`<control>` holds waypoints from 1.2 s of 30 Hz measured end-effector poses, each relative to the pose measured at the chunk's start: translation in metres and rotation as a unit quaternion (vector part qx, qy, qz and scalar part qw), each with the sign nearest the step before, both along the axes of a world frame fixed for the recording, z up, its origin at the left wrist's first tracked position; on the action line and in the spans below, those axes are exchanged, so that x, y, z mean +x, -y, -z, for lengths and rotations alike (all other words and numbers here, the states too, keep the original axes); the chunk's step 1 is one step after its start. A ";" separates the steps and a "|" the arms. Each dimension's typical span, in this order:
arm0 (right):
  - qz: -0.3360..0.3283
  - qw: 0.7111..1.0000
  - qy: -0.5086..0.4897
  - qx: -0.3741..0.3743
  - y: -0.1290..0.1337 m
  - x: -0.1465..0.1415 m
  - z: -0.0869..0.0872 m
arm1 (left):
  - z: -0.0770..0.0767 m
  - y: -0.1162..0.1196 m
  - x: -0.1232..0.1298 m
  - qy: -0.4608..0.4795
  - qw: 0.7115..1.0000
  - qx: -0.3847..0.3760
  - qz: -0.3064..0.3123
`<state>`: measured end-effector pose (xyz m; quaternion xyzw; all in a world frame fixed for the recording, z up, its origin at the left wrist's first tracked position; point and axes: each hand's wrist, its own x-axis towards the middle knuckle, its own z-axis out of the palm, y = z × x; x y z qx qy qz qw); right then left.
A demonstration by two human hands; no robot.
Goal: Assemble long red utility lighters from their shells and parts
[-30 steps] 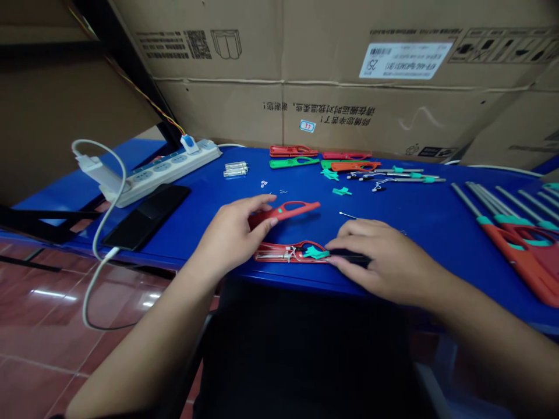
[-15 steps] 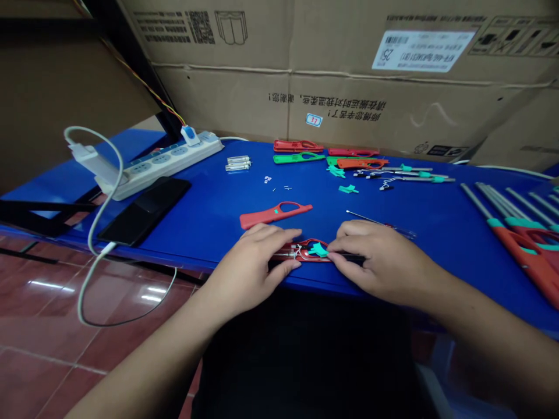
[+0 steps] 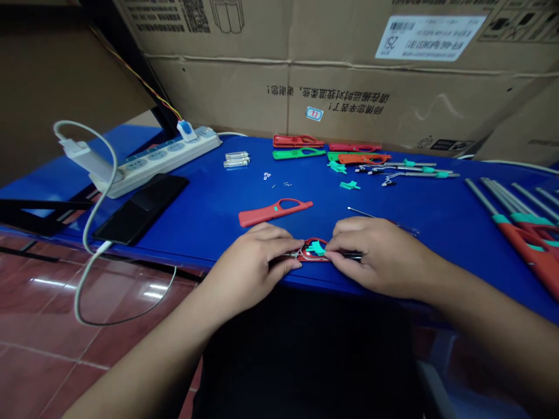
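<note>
A red lighter casing half (image 3: 322, 240) lies at the table's front edge, with a white wire and a teal trigger piece (image 3: 315, 249) in it. My left hand (image 3: 257, 262) is closed round the casing's left part, thumb in front and fingers behind. A short grey metal part shows between its fingertips. My right hand (image 3: 371, 253) is closed, its thumb and forefinger pinched at the right edge of the trigger piece. A dark rod (image 3: 353, 256) juts out under its palm. Just behind lies another red casing half (image 3: 275, 213).
Red, green and orange casings (image 3: 299, 153) lie along the cardboard box (image 3: 332, 75). Metal tubes with wires (image 3: 419, 169), teal pieces (image 3: 349, 185) and a thin screwdriver (image 3: 360, 212) are nearby. Lighters (image 3: 524, 238) lie right; a phone (image 3: 142, 209) and power strip (image 3: 161, 157) left.
My left fingertips have come closer together over the casing, covering more of its inside. My right hand keeps its pinch with little movement. The view has shifted slightly.
</note>
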<state>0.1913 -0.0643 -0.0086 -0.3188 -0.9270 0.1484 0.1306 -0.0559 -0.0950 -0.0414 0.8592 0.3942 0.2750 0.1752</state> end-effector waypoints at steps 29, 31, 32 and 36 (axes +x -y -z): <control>-0.033 0.998 -0.034 0.029 0.010 -0.008 0.015 | -0.009 0.000 -0.001 -0.019 0.997 -0.075 -0.004; -0.047 0.997 0.007 0.053 0.013 -0.009 0.012 | -0.008 0.000 0.001 -0.022 0.997 -0.081 -0.004; -0.057 0.996 0.027 0.056 0.013 -0.009 0.009 | -0.008 0.001 0.001 -0.022 0.996 -0.084 -0.005; -0.087 0.995 0.044 0.014 0.010 -0.008 0.000 | -0.009 0.005 0.003 -0.015 0.996 -0.084 -0.010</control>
